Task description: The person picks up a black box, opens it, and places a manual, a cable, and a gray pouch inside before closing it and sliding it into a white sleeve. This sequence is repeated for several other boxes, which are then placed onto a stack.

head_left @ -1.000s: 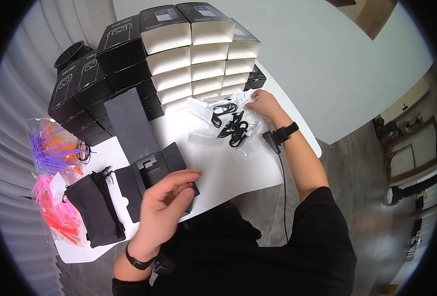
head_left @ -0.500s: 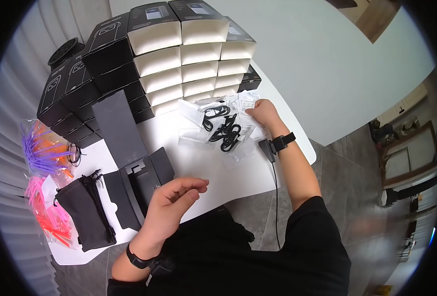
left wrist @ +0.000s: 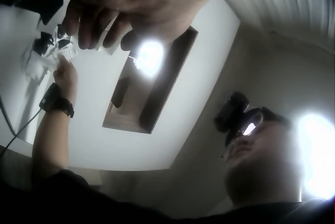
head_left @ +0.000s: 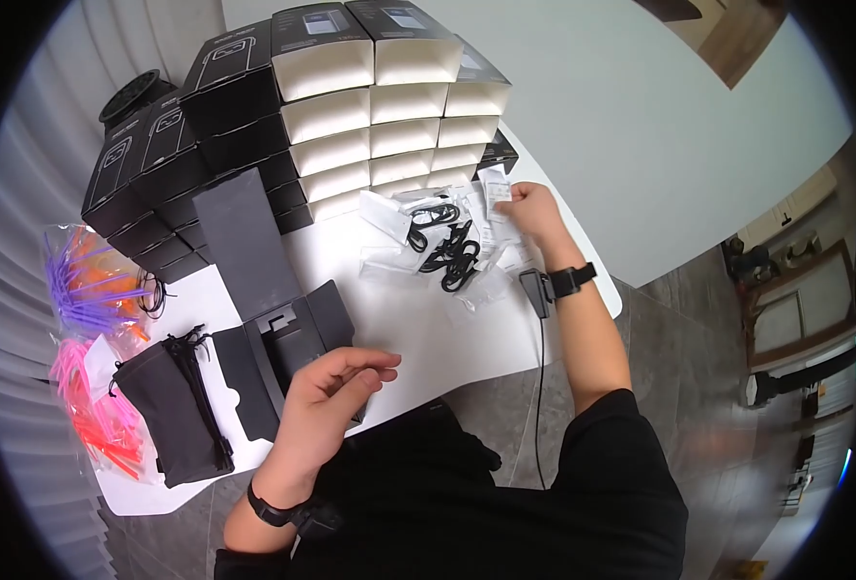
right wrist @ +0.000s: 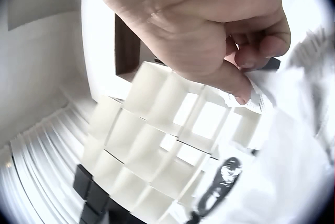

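Note:
At the pile's far right side, my right hand (head_left: 536, 213) pinches a white printed paper slip (head_left: 496, 189) between thumb and fingers. Small print shows on the paper (right wrist: 255, 100) by the thumb in the right wrist view. Beside it lie coiled black cables (head_left: 459, 256) among clear plastic bags (head_left: 389, 263). My left hand (head_left: 324, 404), fingers loosely bent and holding nothing, is at the near table edge. It overlaps an open black box (head_left: 327, 319), whose long flap (head_left: 244, 237) stretches toward the back; part of the box is hidden behind the hand.
Stacked black cartons with open white ends (head_left: 327, 121) fill the back of the white table (head_left: 428, 333). On the left lie black drawstring pouches (head_left: 177, 411), a bag of purple and orange sticks (head_left: 90, 285) and a bag of pink and red ones (head_left: 104, 416).
My right hand has shifted slightly, and the paper slip now stands up from the pile in its fingers. The left hand stays near the box. The head view has swung a little.

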Motion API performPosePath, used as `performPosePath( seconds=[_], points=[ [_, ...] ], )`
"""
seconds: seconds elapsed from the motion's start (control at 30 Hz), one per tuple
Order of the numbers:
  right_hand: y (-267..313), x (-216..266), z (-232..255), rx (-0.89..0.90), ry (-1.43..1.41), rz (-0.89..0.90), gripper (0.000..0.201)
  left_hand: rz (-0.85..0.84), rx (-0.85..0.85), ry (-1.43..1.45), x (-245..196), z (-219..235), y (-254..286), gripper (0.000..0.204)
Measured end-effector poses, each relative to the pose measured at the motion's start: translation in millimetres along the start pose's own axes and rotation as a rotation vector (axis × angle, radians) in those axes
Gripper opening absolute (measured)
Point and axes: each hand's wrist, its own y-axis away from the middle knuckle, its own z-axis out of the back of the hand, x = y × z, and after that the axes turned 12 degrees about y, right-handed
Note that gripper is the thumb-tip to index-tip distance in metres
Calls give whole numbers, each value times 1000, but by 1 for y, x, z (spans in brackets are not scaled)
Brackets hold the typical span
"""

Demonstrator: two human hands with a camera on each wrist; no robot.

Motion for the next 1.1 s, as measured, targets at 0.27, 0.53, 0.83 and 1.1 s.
performPosePath(
  seconds=[0.27,0.53,0.83,1.1],
  points=[
    [117,137,58,338,-841,278,21,-356,-26,-147,-51,-1,4,32],
    [211,196,-23,794,-686,302,22,-339,-245,-135,-13,9,33,25],
    [239,191,-92,868,-770,212,21,-384,-423,-123,25,33,64,31],
    [253,200,-89,824,-709,217,23,-331,-404,17,31,42,68,31]
  ],
)
